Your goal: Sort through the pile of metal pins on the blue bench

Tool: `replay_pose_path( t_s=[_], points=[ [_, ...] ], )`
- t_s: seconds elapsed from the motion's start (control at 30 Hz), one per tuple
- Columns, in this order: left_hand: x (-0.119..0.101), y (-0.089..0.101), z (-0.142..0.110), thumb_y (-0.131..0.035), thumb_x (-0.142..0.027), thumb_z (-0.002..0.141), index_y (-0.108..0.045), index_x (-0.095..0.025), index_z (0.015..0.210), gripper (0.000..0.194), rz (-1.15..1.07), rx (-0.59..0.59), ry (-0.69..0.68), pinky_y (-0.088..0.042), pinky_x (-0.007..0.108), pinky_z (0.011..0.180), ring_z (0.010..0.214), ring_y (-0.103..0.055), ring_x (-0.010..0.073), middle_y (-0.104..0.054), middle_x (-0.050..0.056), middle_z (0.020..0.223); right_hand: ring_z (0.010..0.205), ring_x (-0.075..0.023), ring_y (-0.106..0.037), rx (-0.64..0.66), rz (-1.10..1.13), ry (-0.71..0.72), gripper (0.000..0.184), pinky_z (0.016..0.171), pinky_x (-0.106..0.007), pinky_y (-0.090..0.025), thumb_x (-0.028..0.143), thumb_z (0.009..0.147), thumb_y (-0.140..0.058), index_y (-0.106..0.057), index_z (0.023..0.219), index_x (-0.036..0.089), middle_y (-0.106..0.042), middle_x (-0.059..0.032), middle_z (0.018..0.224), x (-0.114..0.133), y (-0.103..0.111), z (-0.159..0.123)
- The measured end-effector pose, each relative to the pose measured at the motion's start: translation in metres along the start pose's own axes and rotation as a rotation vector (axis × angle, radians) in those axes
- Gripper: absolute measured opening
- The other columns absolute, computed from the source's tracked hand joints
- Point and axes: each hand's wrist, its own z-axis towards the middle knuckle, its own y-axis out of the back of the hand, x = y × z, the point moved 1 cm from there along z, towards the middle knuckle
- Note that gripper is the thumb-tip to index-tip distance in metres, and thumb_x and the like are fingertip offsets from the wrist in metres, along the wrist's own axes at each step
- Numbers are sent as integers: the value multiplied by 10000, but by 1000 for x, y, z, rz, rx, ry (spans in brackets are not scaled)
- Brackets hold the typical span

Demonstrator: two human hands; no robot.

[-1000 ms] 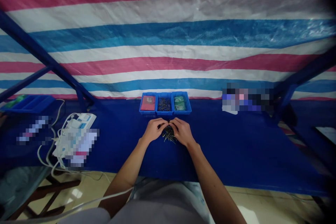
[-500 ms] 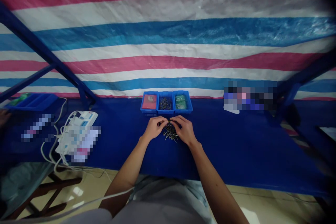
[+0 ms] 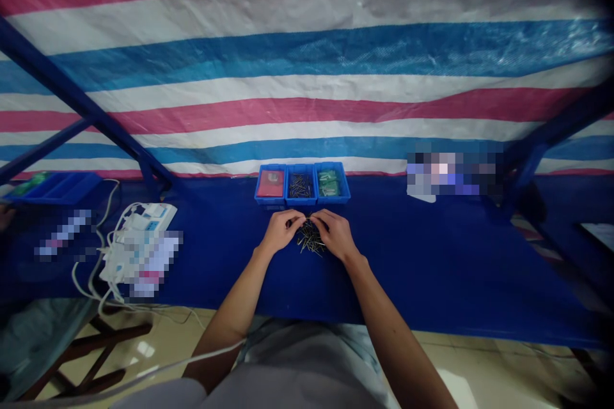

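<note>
My left hand (image 3: 281, 231) and my right hand (image 3: 336, 234) meet fingertip to fingertip over the blue table. Both are closed in a pinch on the ends of one thin screw (image 3: 308, 218), small and partly covered by the fingers. Just below the fingertips lies a loose pile of dark and brass-coloured screws (image 3: 311, 241), partly hidden by my right hand. Beyond my hands stand three blue bins in a row. The left bin (image 3: 270, 202) holds red packets, the middle bin (image 3: 300, 201) similar screws, the right bin (image 3: 332, 200) green-and-clear packets.
A white power strip (image 3: 160, 217) with tangled cables lies to the left, beside a blurred-out item. Farther left are a blue divided tray (image 3: 71, 188) and part of another person's hand (image 3: 6, 214). A blurred heap sits back right. Blue frame bars (image 3: 86, 105) flank a striped sheet.
My hands stay together over the pile with the screw between their fingertips; its angle seems to shift slightly. The whole view moves a little with my head. The bins have not moved.
</note>
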Motion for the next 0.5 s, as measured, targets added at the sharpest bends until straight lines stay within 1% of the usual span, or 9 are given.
replay_pose_path(
  t_s=[0.07, 0.13, 0.23, 0.33, 0.4, 0.5],
  points=[
    [1, -1, 0, -550, -380, 960, -719, -147, 894, 295, -14, -16, 12, -392, 226, 585, 617, -578, 130, -701, 37, 722, 800, -186, -652, -5, 13, 0, 217, 763, -298, -489, 326, 991, -517, -685, 1106, 252, -692, -45, 931, 0, 0, 0],
    [2, -1, 0, -557, -370, 956, -716, -145, 894, 282, -23, -24, 22, -393, 224, 582, 614, -583, 128, -703, 32, 718, 753, -177, -640, -23, 20, -5, 225, 731, -291, -491, 327, 977, -543, -670, 1147, 251, -685, -42, 922, -1, -1, 0],
    [1, -1, 0, -566, -361, 951, -715, -145, 895, 269, -33, -19, 34, -390, 219, 577, 618, -589, 126, -707, 28, 718, 792, -181, -645, -46, 31, -2, 201, 751, -288, -491, 318, 991, -514, -686, 1065, 245, -679, -45, 919, -2, -1, 0],
    [1, 0, 0, -565, -358, 951, -714, -144, 899, 266, -37, -19, 37, -383, 215, 570, 605, -581, 121, -706, 22, 709, 838, -185, -650, -64, 46, 13, 219, 785, -290, -490, 305, 1005, -486, -694, 982, 237, -682, -47, 921, -3, -1, 0],
    [0, 0, 0, -562, -365, 952, -714, -142, 898, 274, -42, -21, 39, -382, 212, 566, 594, -576, 117, -704, 20, 701, 827, -184, -653, -74, 51, 20, 214, 777, -289, -494, 310, 1003, -494, -694, 976, 236, -682, -45, 909, -3, -1, 0],
    [1, 0, 0, -559, -381, 953, -715, -140, 902, 292, -52, -22, 45, -389, 211, 570, 594, -578, 117, -703, 20, 703, 817, -184, -658, -81, 60, 26, 190, 757, -288, -505, 323, 992, -524, -691, 1033, 243, -684, -44, 918, -4, -2, 0]
  ],
)
